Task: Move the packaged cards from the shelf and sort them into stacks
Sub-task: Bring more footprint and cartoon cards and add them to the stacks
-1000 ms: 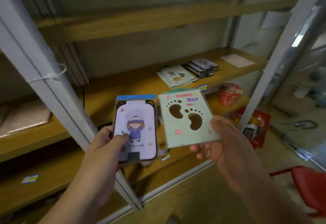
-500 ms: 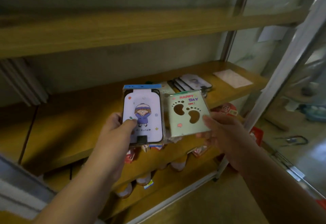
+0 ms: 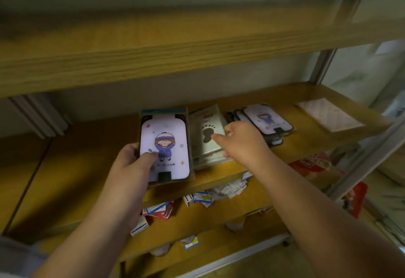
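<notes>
My left hand (image 3: 131,163) grips a packaged lilac card (image 3: 164,146) printed with a cartoon child, holding it upright over the front of the wooden middle shelf (image 3: 76,157). Just to its right, a pale green footprint card (image 3: 205,133) lies on top of a stack of similar green cards. My right hand (image 3: 241,144) has its thumb on this card and its fingers at the card's right edge. Behind that hand, a second stack of lilac child cards (image 3: 268,122) sits on the same shelf.
A white sheet (image 3: 328,113) lies at the shelf's right end. The upper shelf board (image 3: 197,43) hangs close overhead. Small boxes (image 3: 201,196) and red packaging (image 3: 313,163) fill the lower shelf. A metal upright (image 3: 372,157) stands at the right.
Both hands have moved forward into the shelf. My right hand has brought the footprint card down onto the green stack. The left hand still holds the lilac card.
</notes>
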The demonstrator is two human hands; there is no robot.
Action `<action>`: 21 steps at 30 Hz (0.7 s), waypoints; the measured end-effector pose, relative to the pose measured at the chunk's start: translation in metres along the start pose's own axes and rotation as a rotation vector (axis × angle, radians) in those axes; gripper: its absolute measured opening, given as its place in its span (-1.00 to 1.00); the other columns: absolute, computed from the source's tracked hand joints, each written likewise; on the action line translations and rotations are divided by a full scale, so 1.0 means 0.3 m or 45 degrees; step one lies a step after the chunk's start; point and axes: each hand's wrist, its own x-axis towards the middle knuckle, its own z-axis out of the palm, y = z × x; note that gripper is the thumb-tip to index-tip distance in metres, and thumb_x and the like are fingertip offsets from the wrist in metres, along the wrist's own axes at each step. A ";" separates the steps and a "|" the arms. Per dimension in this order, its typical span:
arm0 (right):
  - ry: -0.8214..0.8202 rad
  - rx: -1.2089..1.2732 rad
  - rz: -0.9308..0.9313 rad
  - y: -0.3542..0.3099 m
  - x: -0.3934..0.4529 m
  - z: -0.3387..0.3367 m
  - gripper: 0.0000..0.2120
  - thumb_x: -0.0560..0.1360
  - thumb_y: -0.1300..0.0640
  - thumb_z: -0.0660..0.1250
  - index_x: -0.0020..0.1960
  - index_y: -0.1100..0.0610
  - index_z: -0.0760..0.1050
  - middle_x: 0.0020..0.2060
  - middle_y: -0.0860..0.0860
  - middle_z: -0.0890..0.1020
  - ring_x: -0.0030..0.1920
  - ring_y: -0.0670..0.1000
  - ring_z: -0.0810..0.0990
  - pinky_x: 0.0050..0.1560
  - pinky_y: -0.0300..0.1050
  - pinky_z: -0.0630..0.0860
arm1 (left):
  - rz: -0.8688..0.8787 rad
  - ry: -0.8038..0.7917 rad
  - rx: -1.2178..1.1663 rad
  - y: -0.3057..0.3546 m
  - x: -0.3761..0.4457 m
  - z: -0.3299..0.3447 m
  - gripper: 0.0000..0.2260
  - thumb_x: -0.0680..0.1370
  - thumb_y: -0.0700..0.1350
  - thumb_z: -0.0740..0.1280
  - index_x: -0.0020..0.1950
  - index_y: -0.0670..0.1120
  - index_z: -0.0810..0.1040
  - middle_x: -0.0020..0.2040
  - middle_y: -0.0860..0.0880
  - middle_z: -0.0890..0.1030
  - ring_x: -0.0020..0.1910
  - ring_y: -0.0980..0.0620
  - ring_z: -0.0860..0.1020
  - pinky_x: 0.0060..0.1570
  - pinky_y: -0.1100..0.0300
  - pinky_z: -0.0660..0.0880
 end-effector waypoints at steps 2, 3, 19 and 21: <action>0.039 -0.384 -0.095 -0.005 0.002 -0.009 -0.57 0.48 -0.26 0.34 -0.02 0.12 0.57 -0.26 0.05 0.62 -0.23 0.09 0.63 -0.21 0.00 0.59 | -0.001 0.033 -0.006 0.001 0.001 0.016 -0.86 0.60 -0.13 0.33 0.12 0.07 0.56 0.09 -0.06 0.69 0.11 -0.13 0.64 0.18 -0.21 0.54; 0.053 -0.475 -0.125 -0.003 0.001 -0.016 -0.53 0.47 -0.30 0.32 0.05 0.10 0.58 -0.20 0.05 0.64 -0.19 0.09 0.62 -0.18 0.02 0.61 | -0.004 0.050 -0.008 0.001 0.002 0.027 -0.86 0.60 -0.13 0.33 0.12 0.07 0.56 0.09 -0.07 0.69 0.12 -0.14 0.63 0.18 -0.22 0.54; 0.248 -0.440 -0.498 0.380 -0.018 -0.443 -0.52 0.50 -0.09 0.40 0.36 0.09 0.50 0.20 -0.03 0.56 0.18 0.01 0.52 0.10 -0.20 0.41 | 0.038 -0.002 0.023 0.016 0.041 0.551 -0.77 0.58 -0.21 0.33 0.16 0.08 0.53 0.01 -0.03 0.73 -0.08 -0.04 0.72 -0.23 0.03 0.66; 0.236 -0.437 -0.488 0.422 -0.016 -0.484 -0.51 0.50 -0.10 0.38 0.37 0.08 0.49 0.21 -0.03 0.56 0.21 0.01 0.52 0.14 -0.16 0.43 | 0.071 -0.038 0.171 0.025 0.067 0.632 -0.79 0.58 -0.16 0.33 0.13 0.11 0.51 0.06 -0.02 0.69 0.01 -0.07 0.68 -0.03 -0.09 0.65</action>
